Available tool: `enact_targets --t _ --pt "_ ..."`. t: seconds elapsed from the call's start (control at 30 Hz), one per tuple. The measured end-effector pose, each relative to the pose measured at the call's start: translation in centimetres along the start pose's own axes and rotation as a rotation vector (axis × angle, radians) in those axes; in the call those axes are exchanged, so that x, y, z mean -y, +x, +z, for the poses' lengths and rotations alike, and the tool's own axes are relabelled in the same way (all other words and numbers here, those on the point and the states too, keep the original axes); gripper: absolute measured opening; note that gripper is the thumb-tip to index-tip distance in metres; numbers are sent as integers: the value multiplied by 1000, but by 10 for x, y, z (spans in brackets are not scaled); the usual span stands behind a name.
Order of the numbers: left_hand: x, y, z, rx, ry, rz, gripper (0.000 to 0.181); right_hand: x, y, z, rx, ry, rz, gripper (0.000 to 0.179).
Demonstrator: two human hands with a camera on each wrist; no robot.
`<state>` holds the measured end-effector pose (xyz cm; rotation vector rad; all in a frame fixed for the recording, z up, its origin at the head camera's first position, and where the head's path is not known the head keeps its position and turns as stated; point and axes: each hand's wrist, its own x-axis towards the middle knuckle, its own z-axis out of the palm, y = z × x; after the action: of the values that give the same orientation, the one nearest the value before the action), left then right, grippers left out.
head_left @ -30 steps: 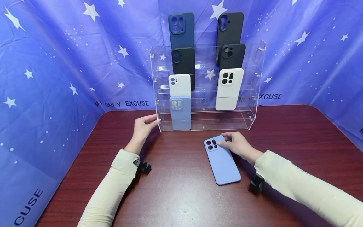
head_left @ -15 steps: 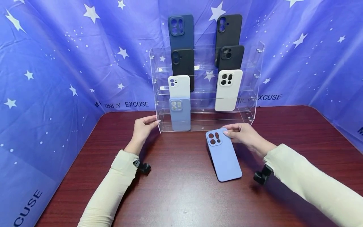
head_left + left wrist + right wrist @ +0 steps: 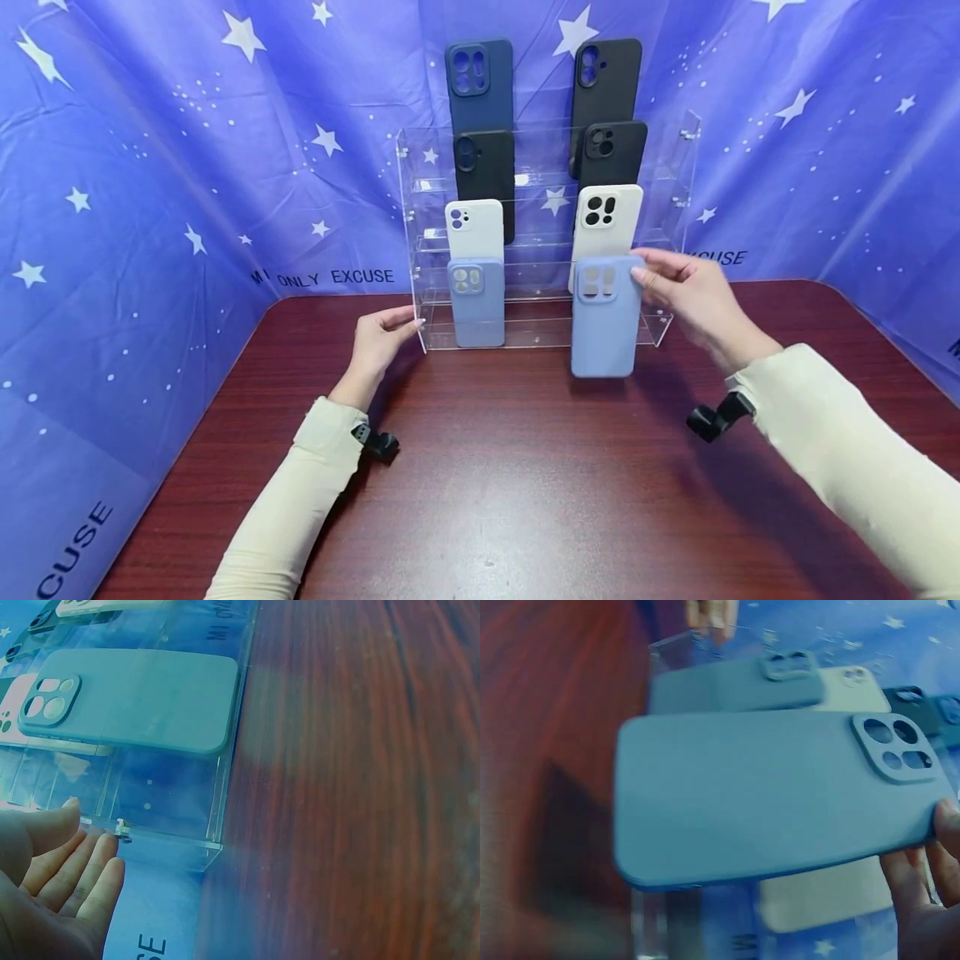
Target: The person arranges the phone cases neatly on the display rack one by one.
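My right hand (image 3: 693, 300) pinches a light blue phone case (image 3: 606, 333) by its upper right edge, thumb on the back face. Upright in front of the clear acrylic display rack (image 3: 540, 333), the case overlaps a white phone case (image 3: 611, 221) on the right side. The right wrist view shows the held case (image 3: 757, 795) close up, with its camera cutouts near the thumb. My left hand (image 3: 378, 337) holds the rack's left side panel near the bottom, thumb at the front edge and fingers outside. Beside it, another light blue case (image 3: 480, 312) stands on the lowest tier.
Higher on the left tiers stand a white case (image 3: 474, 227), a black case (image 3: 483, 167) and a dark blue case (image 3: 483, 100). Two black cases, one in front (image 3: 618, 154), stand upper right. A starry blue curtain (image 3: 337, 183) hangs behind the wooden table (image 3: 450, 467).
The right hand has lifted the light blue case from the table, tilted it upright and moved it forward to the rack's right front. The left hand stays at the side panel.
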<state>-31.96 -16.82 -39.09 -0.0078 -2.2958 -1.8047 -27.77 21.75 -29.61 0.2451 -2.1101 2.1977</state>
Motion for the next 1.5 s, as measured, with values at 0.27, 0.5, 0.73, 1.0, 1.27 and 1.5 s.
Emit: enact_targets --t 0.27,0.5,0.73,1.0,1.27,1.5 --pt "-1 -1 -1 -6 -1 1 31 18 24 2 -231 183 -294 21" --pt "-1 -1 1 -4 6 5 31 5 36 3 -294 171 -352 24" --pt "2 -2 1 6 -19 5 30 -13 41 5 -311 249 -354 24" --pt "3 1 0 1 -5 7 30 -25 41 1 -319 92 -296 28" --pt "3 2 1 -9 7 7 30 -33 37 -3 -385 116 -204 17" --pt "4 3 1 -9 -4 9 30 -39 38 -3 -410 194 -122 11"
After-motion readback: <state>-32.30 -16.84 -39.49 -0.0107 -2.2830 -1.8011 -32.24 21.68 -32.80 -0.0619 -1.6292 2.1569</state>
